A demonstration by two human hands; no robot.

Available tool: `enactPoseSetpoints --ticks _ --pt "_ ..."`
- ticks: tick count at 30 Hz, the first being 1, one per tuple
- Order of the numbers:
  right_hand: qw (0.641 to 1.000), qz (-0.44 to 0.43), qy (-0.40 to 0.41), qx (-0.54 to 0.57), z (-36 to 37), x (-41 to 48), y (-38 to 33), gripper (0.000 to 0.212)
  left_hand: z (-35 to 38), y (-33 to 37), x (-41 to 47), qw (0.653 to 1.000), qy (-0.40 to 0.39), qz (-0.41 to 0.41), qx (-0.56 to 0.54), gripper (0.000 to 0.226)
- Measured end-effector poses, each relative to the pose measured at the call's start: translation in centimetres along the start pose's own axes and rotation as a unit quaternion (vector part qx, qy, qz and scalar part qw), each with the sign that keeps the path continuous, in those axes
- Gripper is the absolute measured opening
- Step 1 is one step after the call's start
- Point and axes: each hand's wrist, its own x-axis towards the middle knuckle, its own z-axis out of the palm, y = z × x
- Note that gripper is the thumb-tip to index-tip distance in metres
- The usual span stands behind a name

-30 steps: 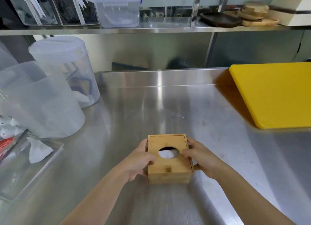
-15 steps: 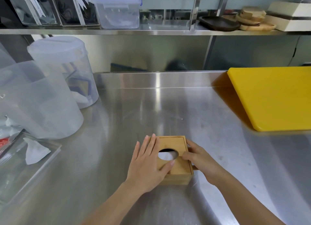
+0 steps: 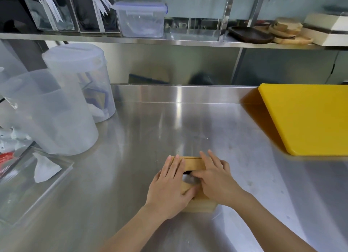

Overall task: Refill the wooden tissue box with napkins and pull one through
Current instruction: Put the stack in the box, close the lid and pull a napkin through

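Note:
The wooden tissue box (image 3: pixel 194 164) sits on the steel counter (image 3: pixel 143 142) near the front edge, its lid with an oval hole facing up. My left hand (image 3: pixel 169 187) lies flat over the lid's left half, fingers stretched forward and thumb along the lid's front. My right hand (image 3: pixel 216 182) lies flat over the right half, its thumb at the hole's rim. Something pale grey shows in the hole; I cannot tell what it is. A white napkin (image 3: pixel 45 169) pokes out of a clear acrylic box (image 3: pixel 62 178) at the left.
Two translucent plastic jugs (image 3: pixel 54 118) stand at the back left. A yellow cutting board (image 3: pixel 310 120) covers the right side of the counter. A steel shelf (image 3: pixel 169 41) overhead carries containers and wooden plates. A red item (image 3: pixel 5 157) lies at the left edge.
My hands went from holding the box's sides to lying flat on the lid: the left moved on top first, then the right. The box stays in place.

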Motion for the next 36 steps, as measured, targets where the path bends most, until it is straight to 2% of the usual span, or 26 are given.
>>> enactPoseSetpoints --ticks 5,12,16,23,30,36 --pt "0.995 -0.007 -0.058 -0.077 -0.2 0.7 -1.0 0.039 -0.2 0.1 0.0 1.0 -0.01 0.001 -0.002 0.082" --pt "0.99 -0.004 -0.098 -0.101 0.1 1.7 -1.7 0.044 -0.3 -0.1 0.1 1.0 -0.012 0.012 -0.01 0.084" --pt "0.993 -0.007 -0.086 -0.076 -0.5 1.6 -1.9 0.043 -0.4 0.0 0.0 1.0 -0.016 0.013 -0.019 0.081" --pt "0.999 -0.029 0.016 -0.027 -0.2 1.5 -1.0 0.026 -0.5 0.1 0.0 0.999 -0.022 0.013 -0.019 0.077" --pt "0.998 -0.026 0.06 -0.014 0.4 1.7 -0.7 0.022 -0.7 0.2 0.0 0.999 -0.026 0.012 -0.017 0.075" --pt "0.999 -0.007 0.038 -0.021 0.3 1.9 -0.9 0.025 -0.8 0.2 0.0 0.999 -0.034 0.01 -0.026 0.071"
